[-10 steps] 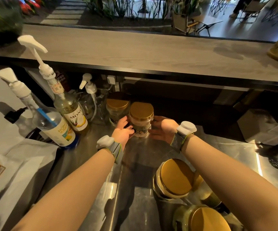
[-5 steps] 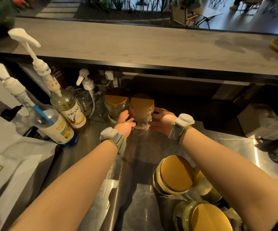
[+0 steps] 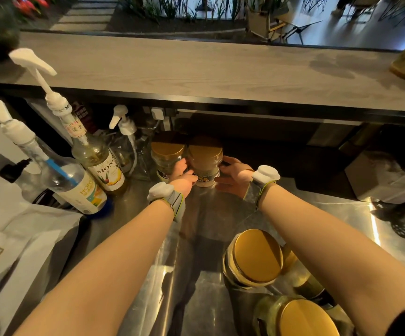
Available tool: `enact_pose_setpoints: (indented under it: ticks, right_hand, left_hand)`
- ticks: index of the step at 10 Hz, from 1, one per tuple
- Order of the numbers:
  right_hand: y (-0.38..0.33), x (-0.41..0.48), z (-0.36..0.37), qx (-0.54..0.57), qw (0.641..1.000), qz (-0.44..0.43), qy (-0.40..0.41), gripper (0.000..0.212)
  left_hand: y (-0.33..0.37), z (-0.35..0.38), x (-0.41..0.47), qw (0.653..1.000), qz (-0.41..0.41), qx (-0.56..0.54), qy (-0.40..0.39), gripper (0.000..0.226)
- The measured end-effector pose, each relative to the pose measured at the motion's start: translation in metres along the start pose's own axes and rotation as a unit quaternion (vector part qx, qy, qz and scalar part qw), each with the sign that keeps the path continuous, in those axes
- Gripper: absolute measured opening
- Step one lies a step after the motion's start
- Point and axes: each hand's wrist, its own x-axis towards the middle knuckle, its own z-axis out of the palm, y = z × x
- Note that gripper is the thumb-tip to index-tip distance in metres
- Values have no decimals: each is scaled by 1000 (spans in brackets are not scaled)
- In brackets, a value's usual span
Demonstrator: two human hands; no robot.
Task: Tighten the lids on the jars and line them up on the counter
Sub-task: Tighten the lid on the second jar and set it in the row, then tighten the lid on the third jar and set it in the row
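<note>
**Now: both hands round a jar at the back of the counter**

Head view, writing first. A tall pump bottle (image 3: 104, 166) reads "MON…" on a white label w/ a fruit picture, and a paper tag w/ red characters wraps its neck. A nearer pump bottle (image 3: 75, 183) w/ a blue tube inside shows "HON…" on its label. The held jar (image 3: 205, 163) has a dark label band w/ small print, too small to read.

Surface and room: the steel counter (image 3: 208, 214) is shiny and sits under a pale wood bar top (image 3: 196, 69). Plants and chairs are beyond it. A white bag (image 3: 14, 238) lies at left.

The held jar stands upright at the back of the steel counter, gold lid on, just beside a second gold-lidded jar (image 3: 166, 156) on its left; I can't tell if they touch. Three more gold-lidded jars (image 3: 255, 258) cluster near the person, bottom right.

Hands: both arms reach fwd, each wrist w/ a white band unit. The left hand (image 3: 183, 177) curls round the jar's left side, thumb on the label. The right hand (image 3: 233, 177) cups the right side, fingers on the glass.
</note>
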Motion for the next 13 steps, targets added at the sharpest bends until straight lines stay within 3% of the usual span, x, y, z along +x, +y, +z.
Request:
enact_pose_setpoints:
  ticks: [2, 5, 6, 7, 8, 9, 10, 13]
  right_hand:
    - [-8, 6, 3, 39, 998, 53, 25, 50]
    - [-6, -2, 3, 57, 994, 59, 76, 56]
    - [-5, -17, 3, 16, 999, 40, 19, 51]
    - [-1, -25, -6, -48, 999, 12, 15, 45]
    - [2, -51, -9, -115, 993, -5, 14, 38]
    - [13, -80, -11, -233, 971, -46, 15, 37]
    - [24, -105, -16, -404, 908, -98, 54, 41]
    - [47, -159, -19, -498, 865, -65, 29, 67]
  left_hand:
    - [0, 4, 2, 1000, 5, 2, 15, 75]
    - [2, 5, -2, 999, -8, 31, 12, 73]
    - [1, 4, -12, 997, 3, 73, 0, 67]
    - [-3, 1, -31, 994, 24, 110, -2, 57]
    - [-16, -2, -50, 977, 34, 207, -32, 62]
    - [-31, -4, -77, 965, 40, 251, -64, 62]
    - [-42, -4, -99, 959, 49, 267, -86, 60]
    - [-65, -8, -146, 943, 58, 314, -93, 56]
